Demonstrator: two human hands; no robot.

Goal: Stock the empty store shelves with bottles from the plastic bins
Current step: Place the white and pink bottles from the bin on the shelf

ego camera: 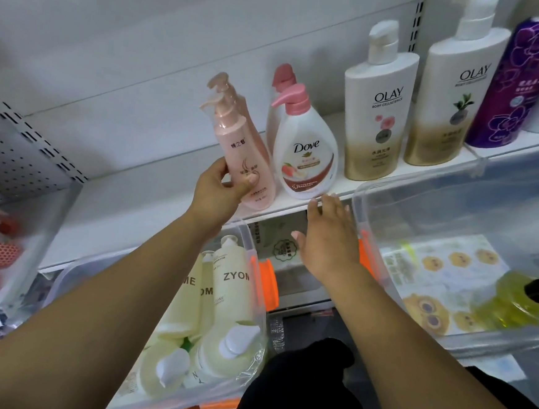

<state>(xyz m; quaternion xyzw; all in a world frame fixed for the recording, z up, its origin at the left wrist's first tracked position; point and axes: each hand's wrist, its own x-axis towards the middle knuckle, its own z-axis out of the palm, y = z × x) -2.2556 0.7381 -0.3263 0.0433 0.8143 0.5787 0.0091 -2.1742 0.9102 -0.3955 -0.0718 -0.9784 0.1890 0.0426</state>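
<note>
Pink pump bottle gripped low by left hand (tilted, over shelf front), right hand fingers spread, empty

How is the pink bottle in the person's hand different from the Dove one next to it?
The pink bottle is slim and pink all over; the Dove bottle is squat and white with a pink pump. The pink bottle leans, held by the left hand; the Dove bottle stands on the shelf, untouched. Both have pump tops.
</note>
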